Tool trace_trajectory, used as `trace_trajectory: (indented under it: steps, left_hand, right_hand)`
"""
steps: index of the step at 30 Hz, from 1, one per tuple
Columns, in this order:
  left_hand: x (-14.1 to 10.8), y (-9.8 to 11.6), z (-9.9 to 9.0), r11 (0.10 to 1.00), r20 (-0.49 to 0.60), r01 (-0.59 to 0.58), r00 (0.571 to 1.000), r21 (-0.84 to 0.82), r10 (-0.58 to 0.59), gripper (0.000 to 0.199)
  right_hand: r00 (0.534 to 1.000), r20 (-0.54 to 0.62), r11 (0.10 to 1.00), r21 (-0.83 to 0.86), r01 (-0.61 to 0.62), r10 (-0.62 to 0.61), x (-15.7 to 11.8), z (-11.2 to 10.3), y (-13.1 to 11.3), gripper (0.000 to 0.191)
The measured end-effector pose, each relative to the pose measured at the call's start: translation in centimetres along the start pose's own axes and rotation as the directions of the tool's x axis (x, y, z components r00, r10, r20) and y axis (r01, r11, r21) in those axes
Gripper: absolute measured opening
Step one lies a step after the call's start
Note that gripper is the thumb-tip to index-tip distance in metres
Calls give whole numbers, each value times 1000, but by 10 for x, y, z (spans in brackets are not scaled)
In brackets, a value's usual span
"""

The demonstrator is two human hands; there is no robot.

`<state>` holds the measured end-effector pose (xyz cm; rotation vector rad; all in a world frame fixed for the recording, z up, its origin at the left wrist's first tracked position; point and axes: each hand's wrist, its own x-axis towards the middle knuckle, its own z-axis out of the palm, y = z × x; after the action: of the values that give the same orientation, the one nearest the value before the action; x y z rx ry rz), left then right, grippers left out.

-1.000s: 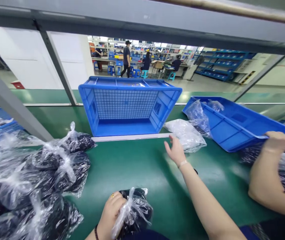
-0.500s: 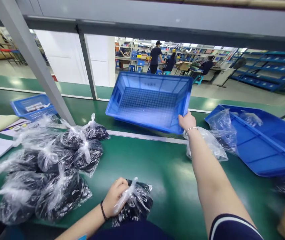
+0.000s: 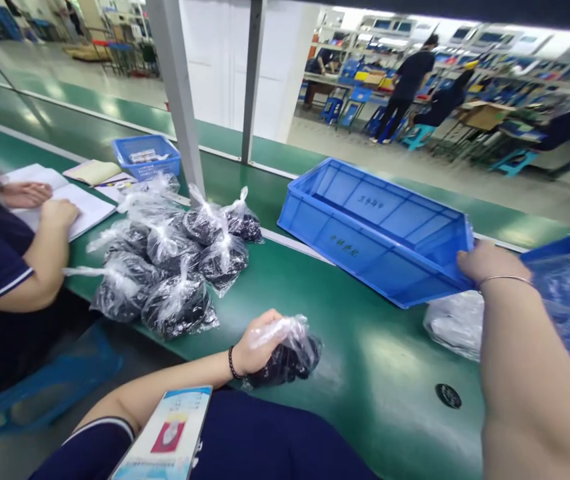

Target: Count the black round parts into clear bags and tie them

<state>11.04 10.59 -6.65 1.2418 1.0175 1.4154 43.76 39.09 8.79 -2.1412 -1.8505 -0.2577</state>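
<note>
Green table [image 3: 379, 347] below; the left hand [image 3: 259, 343] grips a bag [image 3: 295, 360], the right hand [image 3: 495, 262] (fingers likewise closed) a blue crate [image 3: 365, 240].

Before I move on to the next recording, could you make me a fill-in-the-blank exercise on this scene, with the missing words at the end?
1. The left grip holds a bag made of clear ____.
2. The right grip holds one end of a crate whose colour is ____.
3. A round black item lies on the ____ tabletop.
4. Seen from the camera, the cluster of tied bags lies to the ____ of the held crate.

Missing words: plastic; blue; green; left.
</note>
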Motion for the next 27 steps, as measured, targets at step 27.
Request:
trace_trajectory:
  steps: [27]
  left_hand:
    - [32, 105, -46, 508, 263, -242, 964, 827, 31, 24]
  right_hand:
    - [461, -73, 196, 838, 510, -884, -233, 35, -154, 57]
